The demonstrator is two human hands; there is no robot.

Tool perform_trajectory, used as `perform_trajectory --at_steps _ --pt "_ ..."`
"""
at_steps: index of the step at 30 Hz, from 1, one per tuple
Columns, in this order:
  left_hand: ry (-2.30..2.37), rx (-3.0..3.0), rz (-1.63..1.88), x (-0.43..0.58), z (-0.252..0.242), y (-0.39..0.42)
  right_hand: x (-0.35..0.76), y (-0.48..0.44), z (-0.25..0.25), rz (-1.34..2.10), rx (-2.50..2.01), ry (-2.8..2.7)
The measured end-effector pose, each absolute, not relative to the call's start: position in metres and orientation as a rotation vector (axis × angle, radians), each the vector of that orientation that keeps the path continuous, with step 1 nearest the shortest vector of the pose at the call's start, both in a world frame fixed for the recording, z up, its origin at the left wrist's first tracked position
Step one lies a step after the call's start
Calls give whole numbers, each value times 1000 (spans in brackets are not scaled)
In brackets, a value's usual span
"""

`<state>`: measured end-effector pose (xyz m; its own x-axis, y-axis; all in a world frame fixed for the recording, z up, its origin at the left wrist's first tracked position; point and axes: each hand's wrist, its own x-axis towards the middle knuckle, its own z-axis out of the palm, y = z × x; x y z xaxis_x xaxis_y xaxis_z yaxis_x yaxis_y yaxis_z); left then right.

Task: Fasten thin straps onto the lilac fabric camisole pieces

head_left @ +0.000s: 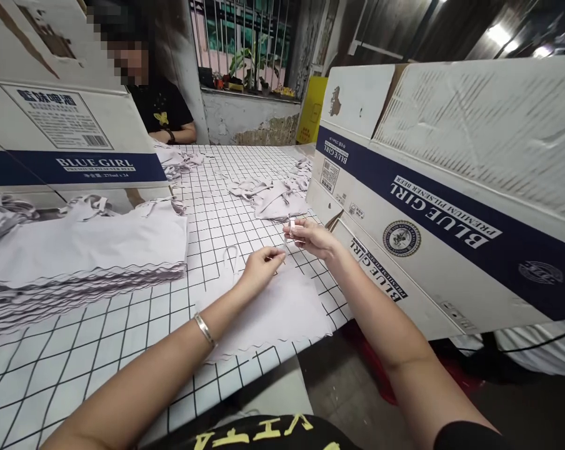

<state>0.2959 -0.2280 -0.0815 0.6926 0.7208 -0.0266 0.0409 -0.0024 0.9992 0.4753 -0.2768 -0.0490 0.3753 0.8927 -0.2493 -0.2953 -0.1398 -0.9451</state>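
A pale lilac garment (277,312) with thin straps and a wavy hem lies flat on the table before me. Over its upper edge, the fingers of my left hand (262,265) are pinched together; what is between them is hidden. My right hand (313,237) is just to the right and a little farther off, apart from the left. Its fingers are closed on a small white piece (292,226), too small to tell its kind. One strap (230,255) of the garment curves out left of my left hand.
A thick stack of similar garments (90,244) lies at the left, before a beer carton (71,165). Loose garments (275,199) lie farther back. Large cartons (432,187) stand close at my right. A co-worker (165,112) sits across the grid-patterned table (137,337).
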Motion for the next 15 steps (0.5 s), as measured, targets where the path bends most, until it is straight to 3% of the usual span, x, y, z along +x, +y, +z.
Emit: perform_trajectory --at_steps 9,15 --pt "669 1384 614 311 -64 -236 441 -314 -52 1025 -1236 -682" --pt "614 1801 573 305 -73 -237 460 -309 -54 912 -1310 -768"
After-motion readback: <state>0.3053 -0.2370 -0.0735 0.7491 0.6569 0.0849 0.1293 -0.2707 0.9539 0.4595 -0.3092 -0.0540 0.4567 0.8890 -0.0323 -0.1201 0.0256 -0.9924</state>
